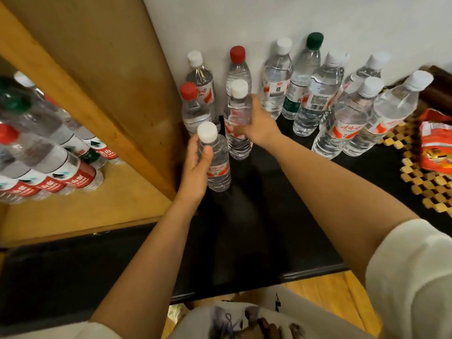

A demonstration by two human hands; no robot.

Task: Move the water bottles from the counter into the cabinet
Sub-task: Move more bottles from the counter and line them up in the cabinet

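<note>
Water bottles (315, 94) stand in a loose cluster on the black counter (256, 216), pushed back against a pale wall (269, 18). The left hand (195, 172) grips a white-capped bottle (215, 157) just above the counter; the right hand (256, 123) wraps around a second white-capped bottle (238, 118) beside it. To the left, the open wooden cabinet (80, 211) already has bottles (46, 162) on its shelf. A woven mat (425, 182) and an orange packet (437, 148) lie at the counter's right end.
</note>
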